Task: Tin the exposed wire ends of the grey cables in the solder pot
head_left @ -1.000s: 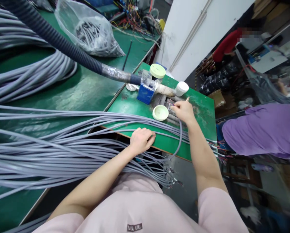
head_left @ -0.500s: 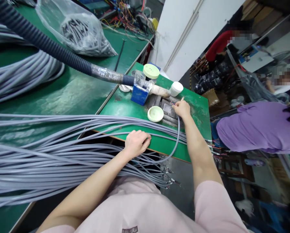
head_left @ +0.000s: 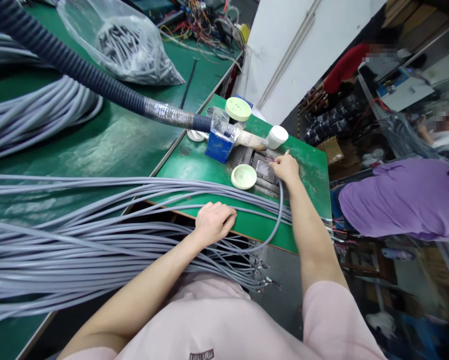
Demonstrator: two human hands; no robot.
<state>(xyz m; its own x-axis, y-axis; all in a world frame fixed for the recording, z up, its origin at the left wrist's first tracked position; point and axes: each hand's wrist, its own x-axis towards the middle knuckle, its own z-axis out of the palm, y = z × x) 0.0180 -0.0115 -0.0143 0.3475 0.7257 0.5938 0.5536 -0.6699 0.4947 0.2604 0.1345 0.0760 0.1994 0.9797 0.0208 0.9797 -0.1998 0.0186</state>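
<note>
My right hand (head_left: 286, 168) is closed in a pinch on the end of a grey cable (head_left: 281, 202), holding thin wires over a square metal plate (head_left: 262, 169) that looks like a solder pot. From that hand the cable loops down past the bench edge. My left hand (head_left: 213, 221) lies with curled fingers at the front edge, beside and partly over the grey cables (head_left: 194, 186); what is under its fingers is hidden. A pale green cup (head_left: 244, 177) stands left of the plate. The nozzle (head_left: 252, 141) of a black hose (head_left: 107, 90) hangs just behind it.
A blue box (head_left: 218, 146) props up the hose. Behind are a green-lidded jar (head_left: 238, 108) and a white tub (head_left: 277, 136). Loose cables with stripped ends (head_left: 264, 282) hang below the bench. A bag of cable pieces (head_left: 134, 50) lies at back left. A person in purple (head_left: 400, 200) is at right.
The view has shifted slightly, so the bench things sit a little further right. Both hands keep nearly the same place and grip; the wires remain over the metal plate.
</note>
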